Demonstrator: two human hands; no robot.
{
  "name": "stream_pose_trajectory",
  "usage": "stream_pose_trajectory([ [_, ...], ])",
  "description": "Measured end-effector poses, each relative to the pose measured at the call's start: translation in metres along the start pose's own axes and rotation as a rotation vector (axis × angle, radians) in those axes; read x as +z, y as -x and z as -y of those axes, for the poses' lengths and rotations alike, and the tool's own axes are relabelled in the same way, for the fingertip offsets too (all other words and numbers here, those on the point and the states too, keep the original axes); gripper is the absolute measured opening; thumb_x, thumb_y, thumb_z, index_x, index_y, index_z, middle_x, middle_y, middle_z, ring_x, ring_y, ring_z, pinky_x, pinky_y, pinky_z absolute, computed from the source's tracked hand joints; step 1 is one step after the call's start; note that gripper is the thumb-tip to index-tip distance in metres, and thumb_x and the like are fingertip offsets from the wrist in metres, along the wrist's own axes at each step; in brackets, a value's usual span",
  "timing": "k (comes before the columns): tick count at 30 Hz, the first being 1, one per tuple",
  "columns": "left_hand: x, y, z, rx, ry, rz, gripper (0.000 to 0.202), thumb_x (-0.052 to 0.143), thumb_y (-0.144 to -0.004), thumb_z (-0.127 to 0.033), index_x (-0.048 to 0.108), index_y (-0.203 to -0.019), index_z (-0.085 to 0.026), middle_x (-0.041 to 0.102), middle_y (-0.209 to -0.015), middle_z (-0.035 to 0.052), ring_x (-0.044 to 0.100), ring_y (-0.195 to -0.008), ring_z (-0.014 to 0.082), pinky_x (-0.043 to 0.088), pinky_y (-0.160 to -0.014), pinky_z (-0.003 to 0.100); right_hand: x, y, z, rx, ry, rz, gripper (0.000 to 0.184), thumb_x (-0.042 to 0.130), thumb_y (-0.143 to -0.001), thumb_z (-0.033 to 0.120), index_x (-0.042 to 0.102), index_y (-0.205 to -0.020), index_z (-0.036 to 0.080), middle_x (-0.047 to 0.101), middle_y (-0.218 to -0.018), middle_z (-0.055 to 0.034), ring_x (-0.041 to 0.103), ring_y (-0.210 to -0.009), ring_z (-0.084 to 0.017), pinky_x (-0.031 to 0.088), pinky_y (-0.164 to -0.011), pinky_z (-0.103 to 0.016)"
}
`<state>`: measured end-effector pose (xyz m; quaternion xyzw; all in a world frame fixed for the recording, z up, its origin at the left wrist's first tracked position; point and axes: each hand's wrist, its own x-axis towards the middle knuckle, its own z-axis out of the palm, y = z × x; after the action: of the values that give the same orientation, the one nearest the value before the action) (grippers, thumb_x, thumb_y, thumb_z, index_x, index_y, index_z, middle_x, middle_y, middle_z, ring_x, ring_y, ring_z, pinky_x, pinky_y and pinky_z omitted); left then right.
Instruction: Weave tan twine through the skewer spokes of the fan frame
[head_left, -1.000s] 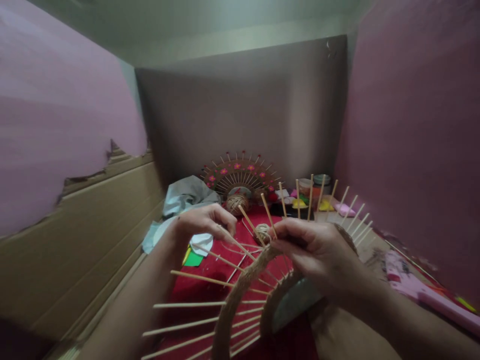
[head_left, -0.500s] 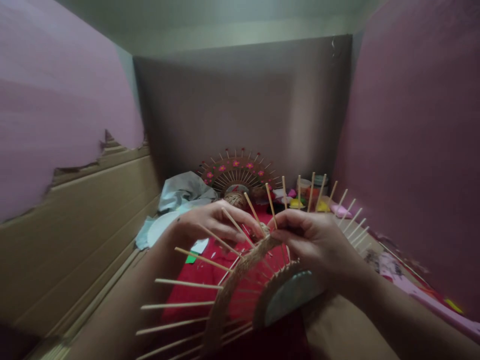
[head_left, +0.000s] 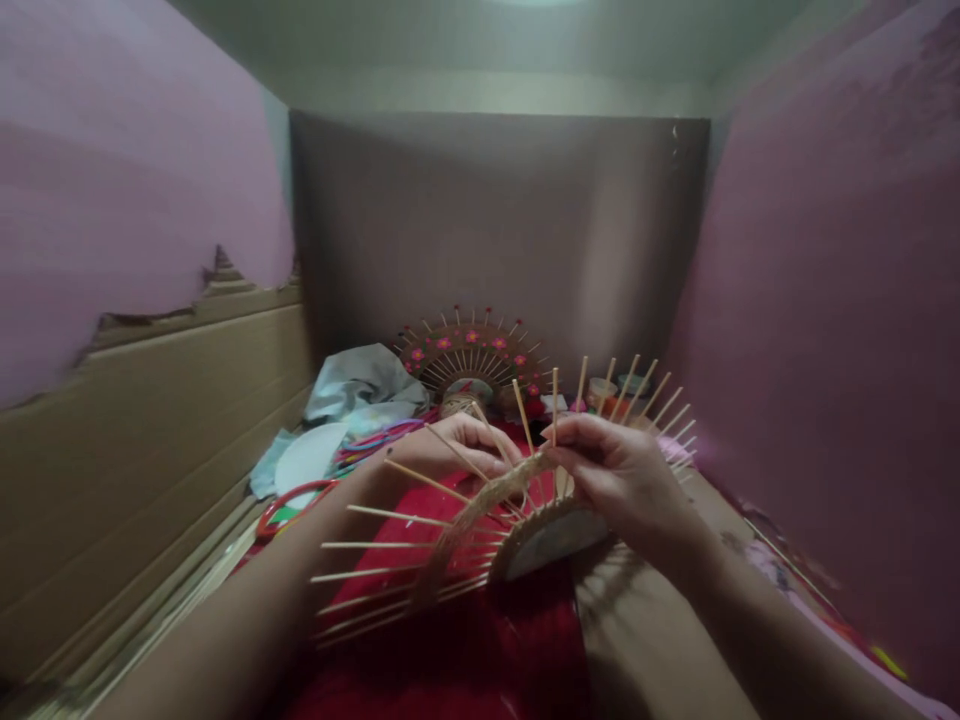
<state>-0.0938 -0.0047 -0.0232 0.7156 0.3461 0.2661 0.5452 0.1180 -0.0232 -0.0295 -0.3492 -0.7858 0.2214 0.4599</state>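
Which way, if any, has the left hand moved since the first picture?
Yes: rightward against the flowered fan at the back, left hand nearer right hand.

Between the left hand and right hand only a narrow gap shows, with a stick standing up in it. More sticks spread leftward and past the right hand, barring a level sweep. Above lies open air to the ceiling. Behind, the flowered fan and grey bundle obstruct; cardboard closes the left. Nearer, between the forearms, the red surface leaves a way through.
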Motion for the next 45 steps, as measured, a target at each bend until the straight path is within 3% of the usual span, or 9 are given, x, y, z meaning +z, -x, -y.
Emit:
stream_pose_trajectory([
  [5, 0.004, 0.001, -0.005, 0.042, 0.042, 0.052, 0.012, 0.065, -0.072, -0.016, 0.070, -0.082, -0.014, 0.068, -0.069, 0.0024, 0.061, -0.060, 0.0110, 0.046, -0.056, 0.020, 0.003, 0.001, -0.002, -0.072, -0.001, 0.005, 0.017, 0.052, -0.081, 0.021, 0.060, -0.096, 0.017, 0.063, -0.078, -0.0016, 0.053, -0.061, -0.010, 0.042, -0.055, -0.023],
  [10, -0.003, 0.003, -0.006, 0.056, -0.090, 0.057, 0.014, 0.063, -0.074, -0.018, 0.070, -0.086, -0.015, 0.070, -0.076, 0.0053, 0.059, -0.061, 0.0106, 0.046, -0.058, 0.021, 0.002, 0.009, 0.001, -0.348, 0.178, -0.252, 0.023, 0.051, -0.080, 0.013, 0.054, -0.102, 0.019, 0.063, -0.091, -0.0045, 0.057, -0.064, -0.011, 0.047, -0.061, -0.025],
  [14, -0.005, 0.002, -0.003, 0.108, -0.136, 0.069, 0.016, 0.062, -0.074, -0.019, 0.070, -0.087, -0.015, 0.068, -0.072, 0.0041, 0.055, -0.055, 0.0095, 0.042, -0.050, 0.019, 0.008, 0.013, 0.009, -0.583, 0.401, -0.079, 0.022, 0.047, -0.083, 0.010, 0.061, -0.098, 0.018, 0.060, -0.105, -0.0075, 0.059, -0.087, -0.015, 0.047, -0.073, -0.026],
  [18, -0.007, 0.005, -0.005, 0.127, -0.214, 0.048, 0.015, 0.062, -0.075, -0.021, 0.070, -0.087, -0.016, 0.066, -0.071, 0.0028, 0.055, -0.059, 0.0102, 0.043, -0.054, 0.019, 0.016, 0.011, 0.007, -0.518, 0.534, 0.050, 0.024, 0.043, -0.088, 0.015, 0.062, -0.102, 0.016, 0.063, -0.098, -0.0076, 0.060, -0.082, -0.015, 0.047, -0.067, -0.026],
  [25, -0.031, 0.033, -0.025, 0.038, -0.431, 0.063, 0.018, 0.066, -0.073, -0.029, 0.072, -0.082, -0.015, 0.062, -0.067, 0.0031, 0.048, -0.053, 0.0090, 0.037, -0.048, 0.019, 0.022, 0.003, 0.001, -0.453, 0.445, 0.071, 0.022, 0.044, -0.088, 0.016, 0.065, -0.089, 0.018, 0.064, -0.085, -0.0043, 0.060, -0.076, -0.013, 0.046, -0.067, -0.024],
  [30, -0.049, 0.056, -0.036, 0.168, -0.490, -0.013, 0.012, 0.068, -0.070, -0.029, 0.071, -0.070, -0.017, 0.061, -0.067, 0.0052, 0.051, -0.068, 0.0152, 0.043, -0.063, 0.026, 0.024, -0.001, 0.005, -0.429, 0.433, 0.047, 0.025, 0.043, -0.087, 0.016, 0.067, -0.082, 0.020, 0.064, -0.076, -0.0033, 0.060, -0.070, -0.013, 0.046, -0.063, -0.024],
  [35, -0.055, 0.067, -0.039, 0.318, -0.354, -0.142, 0.021, 0.067, -0.069, -0.034, 0.066, -0.057, -0.017, 0.053, -0.059, 0.0057, 0.049, -0.066, 0.0182, 0.043, -0.065, 0.033, 0.024, -0.003, 0.006, -0.412, 0.426, 0.037, 0.024, 0.044, -0.085, 0.018, 0.068, -0.080, 0.021, 0.065, -0.074, -0.0030, 0.060, -0.067, -0.014, 0.046, -0.061, -0.025],
  [43, -0.046, 0.064, -0.039, 0.374, -0.207, -0.232, 0.021, 0.068, -0.067, -0.032, 0.064, -0.054, -0.017, 0.052, -0.056, 0.0047, 0.049, -0.060, 0.0168, 0.042, -0.060, 0.033, 0.023, -0.004, 0.004, -0.405, 0.421, 0.040, 0.024, 0.045, -0.086, 0.020, 0.069, -0.080, 0.021, 0.066, -0.074, -0.0028, 0.061, -0.066, -0.014, 0.046, -0.061, -0.026],
  [45, -0.047, 0.067, -0.042, 0.352, -0.241, -0.189, 0.020, 0.068, -0.067, -0.031, 0.065, -0.055, -0.016, 0.052, -0.056, 0.0050, 0.050, -0.062, 0.0174, 0.042, -0.061, 0.034, 0.023, -0.003, 0.004, -0.405, 0.423, 0.033, 0.024, 0.046, -0.086, 0.021, 0.069, -0.079, 0.021, 0.066, -0.074, -0.0028, 0.061, -0.066, -0.015, 0.046, -0.061, -0.026],
])
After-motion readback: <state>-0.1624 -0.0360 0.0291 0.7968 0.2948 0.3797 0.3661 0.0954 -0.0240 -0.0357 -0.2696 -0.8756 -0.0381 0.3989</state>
